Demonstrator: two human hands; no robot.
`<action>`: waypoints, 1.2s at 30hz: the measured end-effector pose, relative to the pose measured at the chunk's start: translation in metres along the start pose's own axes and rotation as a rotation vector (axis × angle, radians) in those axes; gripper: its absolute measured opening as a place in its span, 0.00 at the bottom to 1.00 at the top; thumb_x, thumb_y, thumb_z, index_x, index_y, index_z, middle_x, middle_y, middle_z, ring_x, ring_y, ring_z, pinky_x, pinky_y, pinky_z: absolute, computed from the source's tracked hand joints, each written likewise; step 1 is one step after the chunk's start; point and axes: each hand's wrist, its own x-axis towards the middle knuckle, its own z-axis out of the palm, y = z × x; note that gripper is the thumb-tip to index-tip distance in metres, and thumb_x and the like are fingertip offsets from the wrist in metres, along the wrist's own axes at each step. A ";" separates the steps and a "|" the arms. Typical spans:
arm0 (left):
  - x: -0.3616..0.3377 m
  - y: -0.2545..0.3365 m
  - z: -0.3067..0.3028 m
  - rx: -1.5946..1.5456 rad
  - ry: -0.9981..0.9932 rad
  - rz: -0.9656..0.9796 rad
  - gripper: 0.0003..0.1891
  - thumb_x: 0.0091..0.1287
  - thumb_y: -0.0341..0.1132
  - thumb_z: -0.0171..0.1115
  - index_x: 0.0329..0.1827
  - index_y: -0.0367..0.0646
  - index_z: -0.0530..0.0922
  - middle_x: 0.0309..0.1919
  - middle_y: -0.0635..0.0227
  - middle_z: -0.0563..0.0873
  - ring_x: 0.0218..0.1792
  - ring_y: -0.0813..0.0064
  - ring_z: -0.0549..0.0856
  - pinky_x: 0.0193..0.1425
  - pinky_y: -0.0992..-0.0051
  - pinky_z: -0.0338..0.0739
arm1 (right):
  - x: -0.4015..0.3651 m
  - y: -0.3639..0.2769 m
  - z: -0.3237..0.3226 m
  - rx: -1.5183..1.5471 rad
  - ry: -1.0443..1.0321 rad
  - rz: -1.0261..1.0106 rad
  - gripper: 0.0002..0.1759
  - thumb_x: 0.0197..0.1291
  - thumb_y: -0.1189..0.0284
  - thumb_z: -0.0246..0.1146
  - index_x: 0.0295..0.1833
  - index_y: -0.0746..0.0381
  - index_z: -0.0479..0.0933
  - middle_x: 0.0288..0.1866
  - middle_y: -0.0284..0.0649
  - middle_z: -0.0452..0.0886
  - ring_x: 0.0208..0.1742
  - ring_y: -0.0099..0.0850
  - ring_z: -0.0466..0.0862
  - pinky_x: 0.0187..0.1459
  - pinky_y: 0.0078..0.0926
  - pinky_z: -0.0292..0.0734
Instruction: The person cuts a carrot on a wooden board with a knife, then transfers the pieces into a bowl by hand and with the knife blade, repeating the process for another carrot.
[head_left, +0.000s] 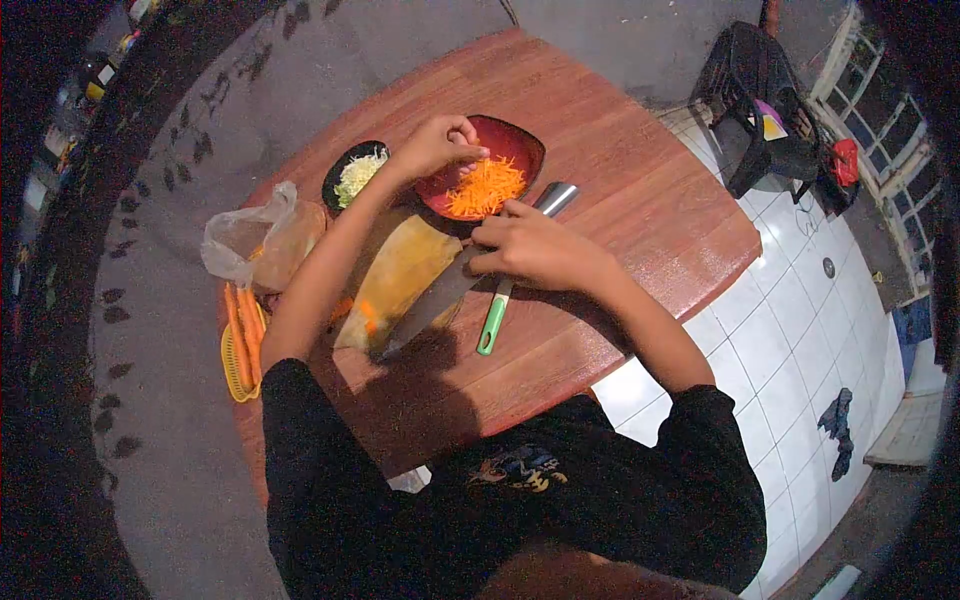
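Observation:
Over the upper left part of a dark red bowl [527, 158] is my left hand [438, 150], its fingers curled above shredded carrot [490, 188]; whether they hold any shreds is too small to tell. My right hand [535, 247] is at the bowl's lower right rim with its fingers bent and partly apart, close to a peeler or knife with a green handle [491, 325]. A shiny metal piece [557, 198] shows just above this hand. Left of the hand lies a wooden cutting board [405, 270] with orange bits on it.
A dark bowl of shredded pale vegetable [358, 176] stands behind my left forearm. At the table's left edge are a plastic bag [262, 240] and whole carrots [246, 335] in a yellow basket [232, 365]. A black chair [765, 120] is beyond the wooden table [640, 190].

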 end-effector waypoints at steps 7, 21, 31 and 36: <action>0.002 -0.004 -0.003 -0.068 -0.048 0.011 0.11 0.69 0.35 0.71 0.37 0.43 0.75 0.26 0.73 0.84 0.26 0.82 0.84 0.28 0.78 0.80 | 0.001 -0.002 -0.002 0.000 -0.014 0.011 0.14 0.60 0.68 0.59 0.51 0.50 0.83 0.45 0.35 0.79 0.52 0.34 0.82 0.54 0.40 0.70; -0.010 0.000 -0.006 -0.056 0.008 -0.034 0.09 0.71 0.42 0.68 0.40 0.46 0.83 0.32 0.78 0.83 0.33 0.87 0.79 0.37 0.82 0.73 | -0.001 -0.001 0.002 0.017 0.014 0.000 0.13 0.60 0.68 0.59 0.49 0.52 0.83 0.48 0.36 0.81 0.54 0.35 0.82 0.56 0.41 0.70; -0.008 -0.004 -0.005 0.000 0.051 0.087 0.09 0.72 0.38 0.68 0.43 0.42 0.82 0.30 0.75 0.85 0.28 0.87 0.80 0.30 0.82 0.73 | 0.000 -0.002 0.006 -0.009 0.023 0.004 0.14 0.62 0.67 0.58 0.51 0.46 0.84 0.44 0.35 0.80 0.54 0.35 0.83 0.54 0.43 0.72; -0.012 -0.001 -0.002 -0.036 0.081 0.048 0.10 0.73 0.39 0.67 0.46 0.40 0.84 0.33 0.74 0.86 0.29 0.86 0.81 0.33 0.82 0.76 | 0.000 -0.002 0.002 -0.035 0.015 -0.008 0.15 0.62 0.66 0.58 0.52 0.46 0.84 0.43 0.35 0.80 0.55 0.34 0.83 0.56 0.43 0.72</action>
